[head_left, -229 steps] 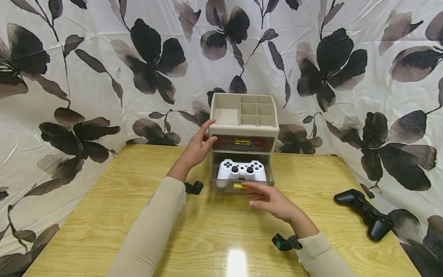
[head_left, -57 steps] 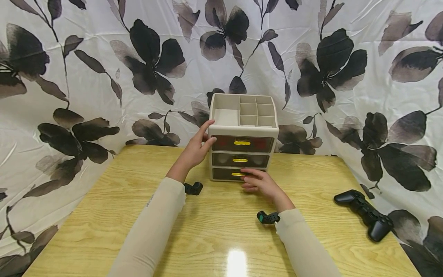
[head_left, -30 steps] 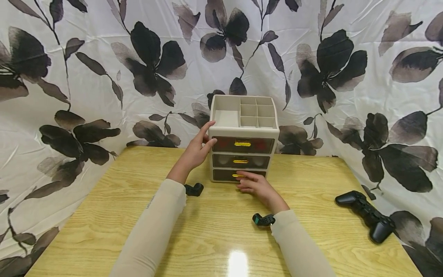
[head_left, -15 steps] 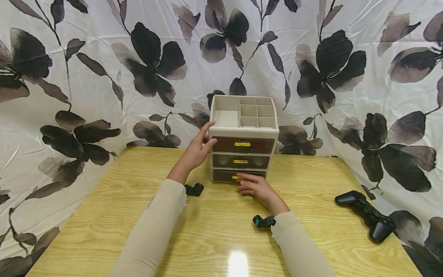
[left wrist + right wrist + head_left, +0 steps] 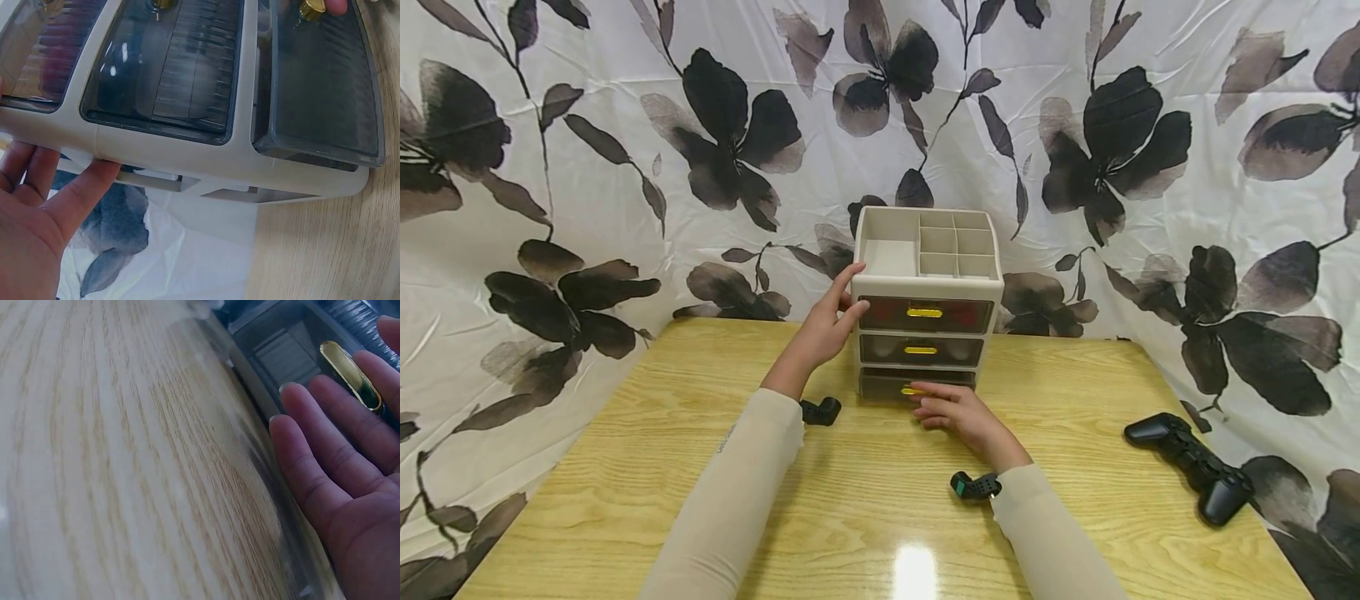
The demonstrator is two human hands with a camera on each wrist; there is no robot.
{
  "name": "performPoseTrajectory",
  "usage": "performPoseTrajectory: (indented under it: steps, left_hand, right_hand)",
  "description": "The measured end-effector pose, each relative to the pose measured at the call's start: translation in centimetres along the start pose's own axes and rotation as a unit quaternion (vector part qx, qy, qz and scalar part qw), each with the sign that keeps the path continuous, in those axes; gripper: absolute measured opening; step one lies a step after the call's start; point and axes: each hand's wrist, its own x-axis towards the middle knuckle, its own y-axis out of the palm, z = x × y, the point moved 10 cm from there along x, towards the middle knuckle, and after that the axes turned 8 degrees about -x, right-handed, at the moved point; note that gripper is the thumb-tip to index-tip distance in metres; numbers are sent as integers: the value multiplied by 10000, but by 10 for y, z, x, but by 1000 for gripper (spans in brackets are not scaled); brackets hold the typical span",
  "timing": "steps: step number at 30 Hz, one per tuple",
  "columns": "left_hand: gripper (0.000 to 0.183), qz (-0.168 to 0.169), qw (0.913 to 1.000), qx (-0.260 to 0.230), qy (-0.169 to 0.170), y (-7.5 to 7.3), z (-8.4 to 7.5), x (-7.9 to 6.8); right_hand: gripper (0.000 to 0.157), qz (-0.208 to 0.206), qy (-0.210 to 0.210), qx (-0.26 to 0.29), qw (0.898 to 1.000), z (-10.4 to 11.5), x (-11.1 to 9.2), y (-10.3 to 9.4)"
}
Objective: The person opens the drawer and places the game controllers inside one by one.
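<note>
A cream desktop organizer [image 5: 928, 287] stands at the back of the table, with three dark see-through drawers and gold handles. My left hand [image 5: 823, 329] rests on its left front edge, fingers fairly straight and thumb low along the frame. My right hand [image 5: 958, 412] is at the bottom drawer [image 5: 880, 384], which sticks slightly out of the frame. In the right wrist view its fingertips hook at the gold drawer handle [image 5: 350, 374], the index finger along the upper side. The middle drawer [image 5: 887, 350] and the top drawer [image 5: 883, 315], with something red inside, are closed.
A black game controller [image 5: 1191, 467] lies near the table's right edge. The wooden table [image 5: 700, 417] ends at a floral cloth [image 5: 737, 250] behind the organizer. The divided top tray [image 5: 891, 254] holds nothing. A black strap device [image 5: 976, 485] sits at the right wrist.
The middle drawer, open earlier with a white game controller inside, is now closed. My right hand has moved down to the bottom drawer, which has just slid slightly out. The left hand stays put.
</note>
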Motion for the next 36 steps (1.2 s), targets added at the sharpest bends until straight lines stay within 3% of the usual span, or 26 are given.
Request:
performPoseTrajectory:
  steps: [18, 36]
  left_hand:
    - [57, -17, 10000, -27, -21, 0, 1, 0]
    - [58, 32, 10000, -24, -44, 1, 2, 0]
  right_hand:
    - [52, 462, -72, -82, 9989, 3, -17, 14]
    - [49, 561, -120, -144, 9983, -2, -31, 22]
